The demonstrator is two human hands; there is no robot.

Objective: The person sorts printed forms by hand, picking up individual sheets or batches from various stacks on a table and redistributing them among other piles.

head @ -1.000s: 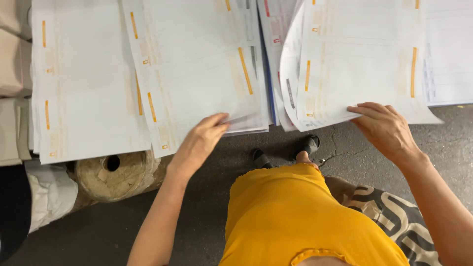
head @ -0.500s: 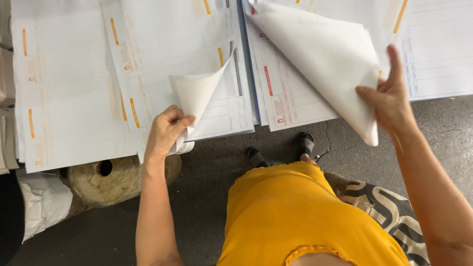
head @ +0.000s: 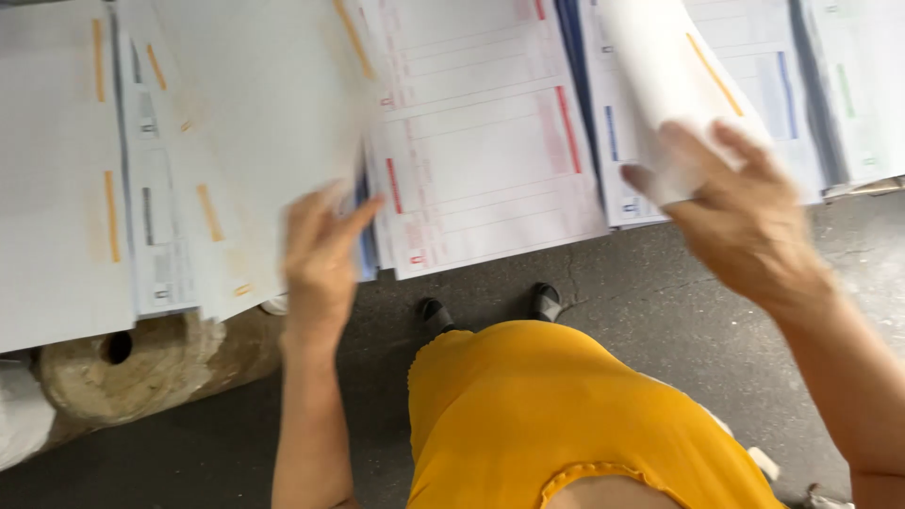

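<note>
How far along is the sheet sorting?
Done: a red-printed sheet lies flat on its pile. In hand: the left hand rests on the orange-marked pile; the right hand holds a curled sheet. Left: that sheet is not laid down.

No packages, signs or screens are showing here; only printed paper sheets [head: 481,141] are lying side by side, rectangular, white, carrying orange, red and blue bars.

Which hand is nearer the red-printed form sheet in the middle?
Left. The left hand sits at the red-printed form sheet's left edge; the right hand grips a curled sheet farther right.
</note>
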